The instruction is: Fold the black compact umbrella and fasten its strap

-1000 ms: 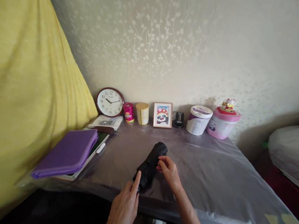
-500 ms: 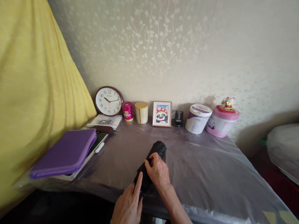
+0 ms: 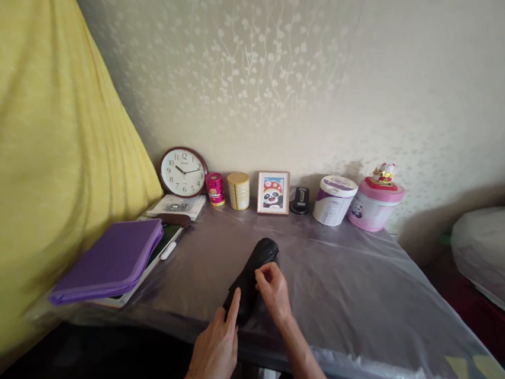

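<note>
A folded black umbrella (image 3: 254, 267) lies on the plastic-covered table (image 3: 349, 294), pointing away from me. My left hand (image 3: 215, 350) is at its near end, index finger stretched along the umbrella, the other fingers curled under where I cannot see them. My right hand (image 3: 273, 290) rests on the umbrella's middle, its fingers pinched together on the fabric.
Along the wall stand a clock (image 3: 183, 172), a red can (image 3: 215, 189), a yellow can (image 3: 238, 190), a framed picture (image 3: 273, 192), a small black device (image 3: 300, 200), a white tub (image 3: 334, 200) and a pink tub (image 3: 376, 204). A purple case (image 3: 109, 262) lies left, by a yellow curtain (image 3: 36, 162).
My right hand moved onto the umbrella, then slid slightly right, pinching the fabric. My left hand stayed at the near end.
</note>
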The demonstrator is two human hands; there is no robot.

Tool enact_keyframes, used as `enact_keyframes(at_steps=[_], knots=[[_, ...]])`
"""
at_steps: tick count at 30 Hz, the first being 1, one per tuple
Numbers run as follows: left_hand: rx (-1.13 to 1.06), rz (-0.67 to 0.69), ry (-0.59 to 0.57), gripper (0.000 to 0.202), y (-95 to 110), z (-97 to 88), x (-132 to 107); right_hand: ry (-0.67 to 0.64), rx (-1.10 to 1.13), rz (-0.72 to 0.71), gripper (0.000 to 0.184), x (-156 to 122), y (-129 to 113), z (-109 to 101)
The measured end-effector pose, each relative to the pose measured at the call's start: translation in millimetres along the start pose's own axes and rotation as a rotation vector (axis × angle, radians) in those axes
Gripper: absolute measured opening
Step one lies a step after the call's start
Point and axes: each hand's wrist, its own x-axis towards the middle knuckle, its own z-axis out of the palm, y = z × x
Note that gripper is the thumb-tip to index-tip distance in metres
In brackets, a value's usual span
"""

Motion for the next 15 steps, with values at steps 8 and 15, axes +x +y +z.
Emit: enact_keyframes(at_steps=[8,15], knots=[[-0.045,-0.027,-0.016,0.061,-3.4,-0.6,2.7,0.195,-0.088,0.029,0.026,-15.8,18.3,-59.6],[-0.164,-0.059,-0.034,0.058,-12.0,-6.6,5.4,0.18,-0.091,0.043,0.03,-26.7,29.8,-67.2]])
